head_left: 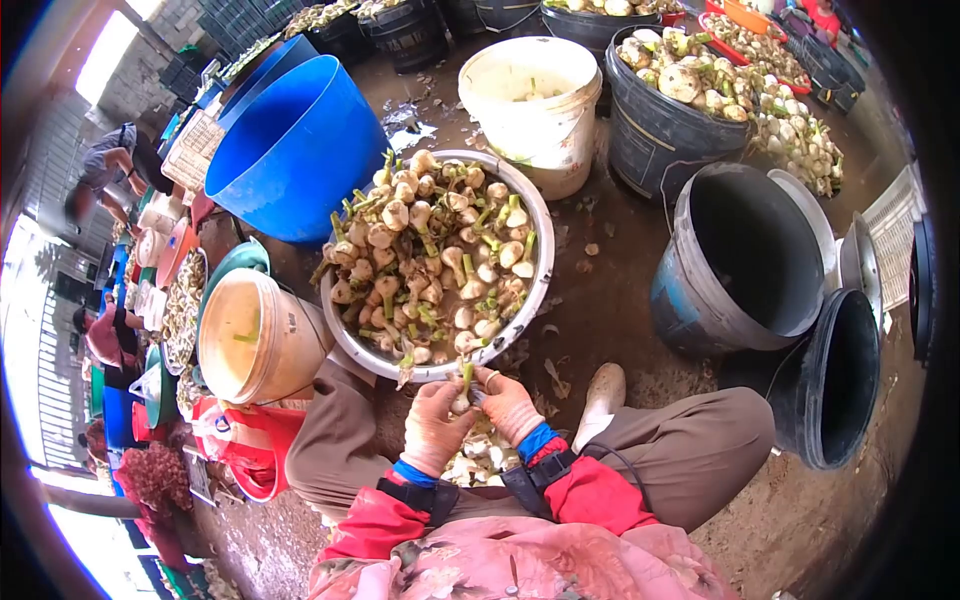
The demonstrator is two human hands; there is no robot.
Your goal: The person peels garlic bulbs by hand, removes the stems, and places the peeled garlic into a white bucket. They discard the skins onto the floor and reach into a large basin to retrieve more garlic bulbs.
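My left hand is closed around a garlic bulb whose short green stem points up, away from me. My right hand is closed right beside it, fingers at the stem. A small greyish bit shows at those fingertips, too small to name. Just beyond my hands is a wide, pale-rimmed basin heaped with trimmed garlic bulbs, some with green stem stubs. Below my hands, between my legs, lie whitish garlic peelings.
A blue tub, white buckets and a cream bucket surround the basin. To the right are a black tub of garlic, a grey bucket and a black bucket. People work at the left.
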